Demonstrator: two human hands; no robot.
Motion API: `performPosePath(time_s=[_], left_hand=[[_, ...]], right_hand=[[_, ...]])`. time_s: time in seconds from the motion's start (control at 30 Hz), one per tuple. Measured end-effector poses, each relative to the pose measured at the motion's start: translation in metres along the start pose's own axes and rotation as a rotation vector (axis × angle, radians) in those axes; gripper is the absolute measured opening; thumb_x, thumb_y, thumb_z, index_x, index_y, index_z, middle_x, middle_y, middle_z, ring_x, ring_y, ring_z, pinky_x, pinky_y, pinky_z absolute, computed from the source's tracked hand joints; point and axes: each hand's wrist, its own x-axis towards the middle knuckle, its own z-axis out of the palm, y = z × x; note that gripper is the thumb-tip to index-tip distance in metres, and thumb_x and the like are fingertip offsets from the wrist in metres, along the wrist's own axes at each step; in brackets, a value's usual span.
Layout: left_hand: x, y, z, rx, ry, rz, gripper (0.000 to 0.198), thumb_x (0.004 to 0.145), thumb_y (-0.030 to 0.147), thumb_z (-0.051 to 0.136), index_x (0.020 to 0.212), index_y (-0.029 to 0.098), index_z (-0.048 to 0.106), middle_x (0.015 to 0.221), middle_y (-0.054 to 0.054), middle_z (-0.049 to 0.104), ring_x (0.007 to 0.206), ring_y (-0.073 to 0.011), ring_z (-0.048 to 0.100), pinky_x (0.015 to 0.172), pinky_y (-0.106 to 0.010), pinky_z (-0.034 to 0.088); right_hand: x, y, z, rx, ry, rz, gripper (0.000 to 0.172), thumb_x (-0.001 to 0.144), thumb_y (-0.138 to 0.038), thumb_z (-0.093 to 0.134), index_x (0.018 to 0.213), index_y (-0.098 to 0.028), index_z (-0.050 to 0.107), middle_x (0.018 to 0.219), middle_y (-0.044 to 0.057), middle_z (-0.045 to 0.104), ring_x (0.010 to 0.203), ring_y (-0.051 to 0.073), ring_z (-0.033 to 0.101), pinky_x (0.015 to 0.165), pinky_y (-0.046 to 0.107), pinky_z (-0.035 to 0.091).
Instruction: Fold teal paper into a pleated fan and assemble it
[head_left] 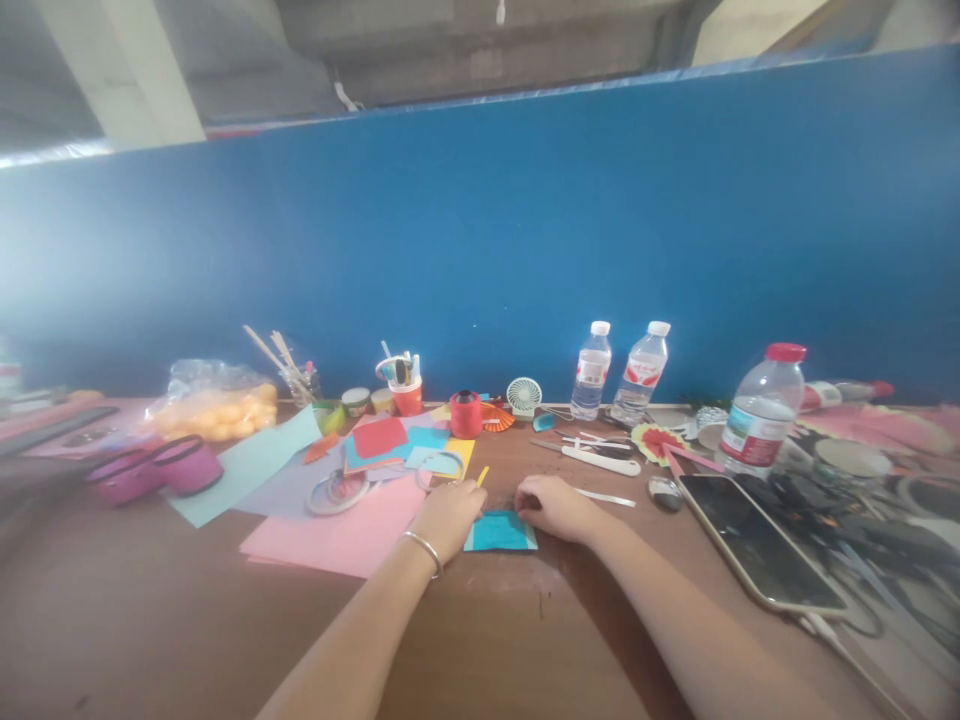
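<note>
1. At the bottom centre of the frame, two bare forearms reached up across the brown table [487, 640], the left one wearing a silver bracelet [424, 549].
2. The left hand [450, 515] lay knuckles up with its fingers bent, their tips at the left edge of the teal paper square [501, 533].
3. The right hand [553, 506] sat at the square's upper right corner, fingers curled under. For both hands it could not be told whether they pinched the paper or only pressed on it.
4. The square lay flat on the table just below centre, between the two hands.
5. A pink sheet [341, 535] lay just left of the left hand, with a tape ring [337, 492] above it. A phone [757, 545] lay face up at lower right.
6. Farther back, a white cutter [601, 461], a red roll [466, 414] and loose coloured papers [390, 442] covered the middle of the table.
7. Along the far edge stood a small fan [523, 395], two white-capped bottles [591, 372] and, to the right, a red-capped bottle [761, 412].
8. A blue partition [525, 220] filled the upper half, with grey ceiling above.
</note>
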Motion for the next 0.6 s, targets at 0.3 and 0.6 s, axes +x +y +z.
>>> performPosePath(time_s=[0.3, 0.6], left_hand=[[0.0, -0.001, -0.002, -0.098, -0.014, -0.007, 0.009, 0.077, 0.022, 0.044, 0.082, 0.018, 0.051, 0.085, -0.004, 0.053, 0.082, -0.0165, 0.051, 0.071, -0.027, 0.038], [-0.004, 0.007, -0.014, -0.01, -0.065, 0.007, 0.023, 0.074, 0.009, 0.037, 0.083, 0.019, 0.055, 0.084, -0.006, 0.054, 0.08, -0.0177, 0.053, 0.069, -0.028, 0.039]], right_hand=[[0.002, -0.001, 0.004, -0.217, 0.044, -0.08, 0.004, 0.074, -0.016, 0.049, 0.073, -0.017, 0.053, 0.073, 0.002, 0.053, 0.075, 0.014, 0.048, 0.066, 0.023, 0.034], [0.002, -0.008, -0.008, -0.253, -0.052, -0.176, 0.018, 0.077, -0.014, 0.043, 0.076, -0.017, 0.061, 0.075, 0.004, 0.058, 0.079, 0.015, 0.049, 0.071, 0.025, 0.035]])
